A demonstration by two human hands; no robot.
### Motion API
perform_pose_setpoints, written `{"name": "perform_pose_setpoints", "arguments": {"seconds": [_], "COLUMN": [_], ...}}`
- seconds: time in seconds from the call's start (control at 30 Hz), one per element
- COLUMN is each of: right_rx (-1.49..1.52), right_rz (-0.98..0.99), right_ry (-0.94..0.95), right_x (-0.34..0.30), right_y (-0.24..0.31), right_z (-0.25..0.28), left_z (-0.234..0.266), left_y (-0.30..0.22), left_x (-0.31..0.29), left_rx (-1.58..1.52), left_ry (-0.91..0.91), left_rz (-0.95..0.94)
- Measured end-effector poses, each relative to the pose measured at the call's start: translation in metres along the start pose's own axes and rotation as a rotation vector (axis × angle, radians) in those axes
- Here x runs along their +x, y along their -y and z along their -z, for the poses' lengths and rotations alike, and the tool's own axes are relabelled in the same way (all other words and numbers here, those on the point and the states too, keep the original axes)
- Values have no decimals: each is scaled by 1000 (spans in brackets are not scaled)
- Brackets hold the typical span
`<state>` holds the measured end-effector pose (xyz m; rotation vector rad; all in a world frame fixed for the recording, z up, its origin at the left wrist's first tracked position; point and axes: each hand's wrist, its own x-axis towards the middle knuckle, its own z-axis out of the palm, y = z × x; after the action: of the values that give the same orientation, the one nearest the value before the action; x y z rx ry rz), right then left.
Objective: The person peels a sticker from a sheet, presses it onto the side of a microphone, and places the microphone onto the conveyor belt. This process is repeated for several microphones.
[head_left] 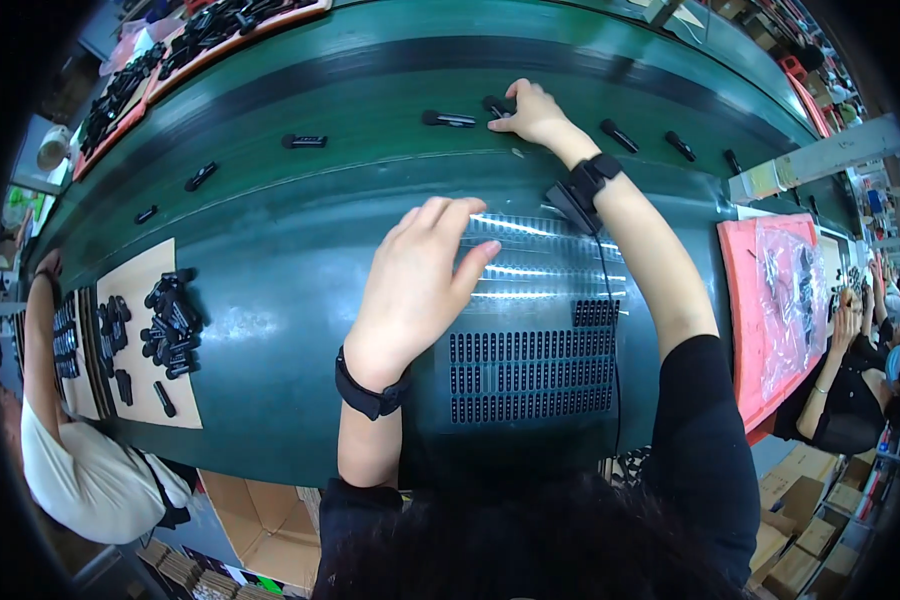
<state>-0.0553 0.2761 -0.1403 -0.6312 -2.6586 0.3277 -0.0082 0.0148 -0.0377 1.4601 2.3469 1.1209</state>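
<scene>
My right hand (532, 114) reaches out over the green conveyor belt (370, 95). Its thumb and fingers close round a small black stick-shaped piece (496, 104) with a wider end. Just left of it lies a similar black piece (448, 119). My left hand (419, 272) hovers over the left edge of a clear plastic tray sheet (530, 292), thumb apart from the fingers and nothing in it. Rows of small black parts (532, 377) fill the near part of the sheet; its far rows look bare. A black wrist device (575, 205) with a cable sits by my right wrist.
More black pieces (619, 136) lie spaced along the belt. Cardboard (175, 400) with piled black pieces is at left, beside a co-worker's arm (40, 360). A pink tray (750, 330) with plastic film stands at right, near a metal post (820, 160). Orange-edged trays (185, 70) hold black pieces far left.
</scene>
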Motion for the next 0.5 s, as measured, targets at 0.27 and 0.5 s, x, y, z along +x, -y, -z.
{"name": "perform_pose_setpoints", "arguments": {"seconds": [0.27, 0.5], "right_rx": [581, 973], "right_rz": [-62, -123], "right_ry": [402, 760], "right_x": [7, -112], "right_y": [-10, -37], "right_z": [57, 110], "left_z": [-61, -117], "left_y": [-33, -34], "left_x": [-3, 10], "left_rx": [-83, -94], "left_ry": [402, 455], "left_rz": [-167, -274]}}
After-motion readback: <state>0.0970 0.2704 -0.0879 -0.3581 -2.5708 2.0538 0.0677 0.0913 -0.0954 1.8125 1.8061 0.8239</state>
